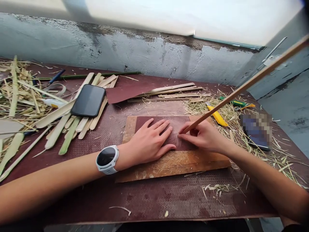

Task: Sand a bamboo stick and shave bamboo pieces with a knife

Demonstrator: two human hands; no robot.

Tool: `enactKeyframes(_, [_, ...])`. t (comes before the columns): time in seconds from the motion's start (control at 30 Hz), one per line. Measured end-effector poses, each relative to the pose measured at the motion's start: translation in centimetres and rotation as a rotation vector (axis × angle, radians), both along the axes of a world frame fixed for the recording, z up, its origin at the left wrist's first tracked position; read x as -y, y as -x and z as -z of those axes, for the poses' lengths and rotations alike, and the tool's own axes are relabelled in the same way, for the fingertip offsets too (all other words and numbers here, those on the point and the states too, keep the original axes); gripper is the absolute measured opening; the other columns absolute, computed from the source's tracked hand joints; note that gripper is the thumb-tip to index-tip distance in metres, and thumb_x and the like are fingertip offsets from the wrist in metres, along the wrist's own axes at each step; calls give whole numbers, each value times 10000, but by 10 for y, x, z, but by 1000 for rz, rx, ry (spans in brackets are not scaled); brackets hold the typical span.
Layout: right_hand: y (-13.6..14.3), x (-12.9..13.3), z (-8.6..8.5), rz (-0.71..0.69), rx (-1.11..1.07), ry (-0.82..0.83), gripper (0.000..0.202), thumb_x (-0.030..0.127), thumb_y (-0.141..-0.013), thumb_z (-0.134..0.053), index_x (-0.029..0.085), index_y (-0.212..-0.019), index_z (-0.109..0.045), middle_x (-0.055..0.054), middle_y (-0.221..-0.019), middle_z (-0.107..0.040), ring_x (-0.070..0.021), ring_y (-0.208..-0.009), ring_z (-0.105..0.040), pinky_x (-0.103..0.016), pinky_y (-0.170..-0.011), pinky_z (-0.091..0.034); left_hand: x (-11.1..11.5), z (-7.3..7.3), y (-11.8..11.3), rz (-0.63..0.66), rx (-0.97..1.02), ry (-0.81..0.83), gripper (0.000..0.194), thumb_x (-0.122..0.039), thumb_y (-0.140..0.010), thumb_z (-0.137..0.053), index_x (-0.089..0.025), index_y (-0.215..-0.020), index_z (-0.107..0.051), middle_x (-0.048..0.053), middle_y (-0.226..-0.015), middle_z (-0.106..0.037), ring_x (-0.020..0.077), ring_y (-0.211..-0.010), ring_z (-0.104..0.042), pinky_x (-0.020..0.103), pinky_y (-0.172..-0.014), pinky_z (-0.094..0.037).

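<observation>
My left hand (152, 138), with a watch (107, 159) on its wrist, lies flat with fingers spread on a sheet of dark brown sandpaper (177, 124). Under the sheet is a wooden board (173, 164). Between the thumb and fingers of my right hand (205, 135) is a long, thin wooden stick (231, 96). Its lower end is at the sandpaper, and the shaft slants up and out of the picture at the upper right. The fingers partly cover the stick's tip.
To the left, a phone (88, 100) rests on bamboo strips (60, 129) beside a heap of shavings (21, 87). A loose brown sheet (127, 91) lies behind the board. On the right are a yellow cutter (218, 116), a green-handled tool (238, 103) and a dark, blurred object (257, 132) among shavings.
</observation>
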State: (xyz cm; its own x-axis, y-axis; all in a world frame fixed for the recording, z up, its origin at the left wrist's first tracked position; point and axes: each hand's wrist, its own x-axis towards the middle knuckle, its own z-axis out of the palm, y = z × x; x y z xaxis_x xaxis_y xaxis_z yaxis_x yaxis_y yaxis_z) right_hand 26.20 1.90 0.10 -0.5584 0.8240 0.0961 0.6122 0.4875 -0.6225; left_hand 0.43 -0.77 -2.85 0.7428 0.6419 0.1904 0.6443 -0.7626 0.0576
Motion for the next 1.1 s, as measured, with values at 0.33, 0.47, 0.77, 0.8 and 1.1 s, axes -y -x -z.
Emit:
enactKeyframes(0.33, [-4, -4, 3, 48, 34, -34, 153, 337, -928, -707, 219, -944, -803, -21, -798, -744, -127, -630, -559, -285, -611, -408, 0, -1, 0, 4, -10, -5, 664, -589, -1095, -384, -84, -1493, -547, 218, -1590, -497, 367, -1482, -487, 587, -1211, -396])
enactKeyframes(0.47, [-6, -9, 5, 111, 49, -114, 173, 362, -928, -707, 213, -942, -794, -26, -793, -734, -134, -636, -544, -295, -618, -400, -1, 0, 0, 3, 7, -5, 644, -586, -1091, -400, -96, -1476, -565, 212, -1590, -499, 368, -1480, -489, 591, -1212, -392])
enactKeyframes(0.77, [0, -5, 6, 117, -21, -20, 155, 337, -913, -731, 205, -950, -802, -18, -810, -761, -120, -624, -548, -285, -606, -410, -1, 0, 0, 12, 27, -26, 641, -576, -1091, -406, -89, -1478, -562, 223, -1568, -522, 380, -1450, -520, 608, -1184, -422])
enactKeyframes(0.8, [0, -4, 6, 130, -24, -33, 150, 332, -912, -731, 203, -940, -802, -17, -788, -754, -121, -622, -553, -284, -609, -415, -1, 1, 0, 16, 28, -26, 643, -577, -1090, -407, -87, -1478, -562, 224, -1568, -522, 381, -1449, -521, 609, -1183, -423])
enactKeyframes(1.1, [0, -3, 6, 91, -19, -53, 107, 301, -917, -727, 220, -912, -797, 2, -768, -736, -118, -634, -560, -278, -606, -406, -2, 1, 0, 15, 28, -15, 653, -585, -1088, -408, -84, -1476, -565, 220, -1560, -533, 379, -1453, -518, 607, -1192, -416])
